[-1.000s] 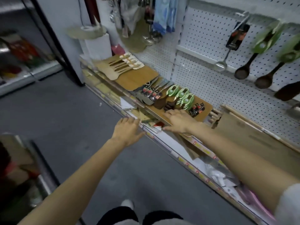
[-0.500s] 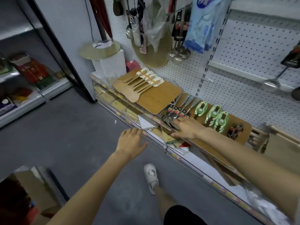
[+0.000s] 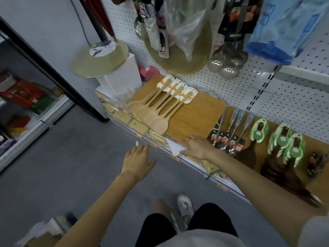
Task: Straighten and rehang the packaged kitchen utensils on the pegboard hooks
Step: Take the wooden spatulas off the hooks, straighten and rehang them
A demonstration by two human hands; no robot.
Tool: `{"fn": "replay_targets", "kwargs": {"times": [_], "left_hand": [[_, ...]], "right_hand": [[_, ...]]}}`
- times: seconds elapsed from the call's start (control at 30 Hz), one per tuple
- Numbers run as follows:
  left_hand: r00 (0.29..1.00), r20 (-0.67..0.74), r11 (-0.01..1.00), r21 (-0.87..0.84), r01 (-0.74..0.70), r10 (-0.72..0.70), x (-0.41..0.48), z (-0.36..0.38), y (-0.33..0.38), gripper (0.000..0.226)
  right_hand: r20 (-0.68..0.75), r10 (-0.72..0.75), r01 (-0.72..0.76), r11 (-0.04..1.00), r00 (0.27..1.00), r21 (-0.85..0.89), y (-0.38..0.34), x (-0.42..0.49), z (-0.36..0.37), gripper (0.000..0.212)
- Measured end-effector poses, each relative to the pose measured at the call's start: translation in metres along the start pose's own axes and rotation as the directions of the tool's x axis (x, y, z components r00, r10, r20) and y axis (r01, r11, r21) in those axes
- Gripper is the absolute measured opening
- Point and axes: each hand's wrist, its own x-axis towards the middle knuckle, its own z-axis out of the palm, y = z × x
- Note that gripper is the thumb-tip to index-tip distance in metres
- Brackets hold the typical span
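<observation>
Packaged wooden spatulas point(image 3: 156, 107) lie fanned on a wooden board point(image 3: 192, 114) on the shelf. Beside them lie metal utensils with black-and-red cards point(image 3: 229, 132), then dark wooden spoons with green cards point(image 3: 283, 141). My right hand point(image 3: 197, 146) rests flat at the board's front edge, fingers straight, just left of the metal utensils. My left hand point(image 3: 138, 160) hovers over the floor in front of the shelf, fingers relaxed and holding nothing. The white pegboard point(image 3: 249, 86) rises behind the shelf.
Metal skimmers point(image 3: 227, 63), a round gold board point(image 3: 178, 52) in plastic, and a blue package point(image 3: 284, 29) hang on the pegboard. A white box point(image 3: 121, 77) with a gold disc stands at the shelf's left end. Grey floor lies below, another shelf point(image 3: 23, 107) at the left.
My view has swung left along the shelf. My right hand slid left from the green-carded spoons past the metal utensils to the board's front edge. My left hand stays hovering.
</observation>
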Motion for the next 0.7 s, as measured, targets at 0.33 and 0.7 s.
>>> {"fn": "replay_targets", "kwargs": {"times": [0.33,0.7], "left_hand": [[0.954,0.238,0.983,-0.018,-0.183,0.182,0.142,0.060,-0.072,0.060],[0.947,0.224,0.966,-0.169,-0.195,0.230,0.305,0.103,-0.135,0.064]], "right_hand": [[0.091,0.306,-0.319,0.906,0.948,0.278,-0.026,0.127,0.070,0.058],[0.149,0.635,-0.445,0.336,0.758,0.830,-0.059,0.260,0.117,0.065]]}}
